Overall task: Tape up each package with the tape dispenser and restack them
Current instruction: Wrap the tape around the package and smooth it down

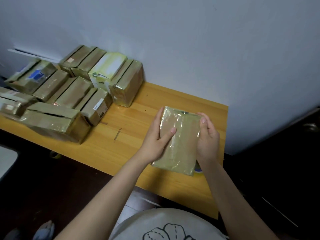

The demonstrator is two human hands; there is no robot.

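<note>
A flat brown package (180, 146), glossy with clear tape, lies on the wooden table (131, 139) at its right end. My left hand (155, 139) grips the package's left edge, thumb lying across its top. My right hand (207, 135) grips the right edge, thumb on the top face. A tape roll (198, 168) with a blue core peeks out from under the package's near right corner. Several taped brown packages (69, 94) are grouped at the table's left, some standing on edge.
A white and yellow box (107, 70) stands among the packages by the wall (190, 40). Another tape roll (55, 155) lies on the dark floor below the table's front edge. Dark furniture (285, 161) stands to the right.
</note>
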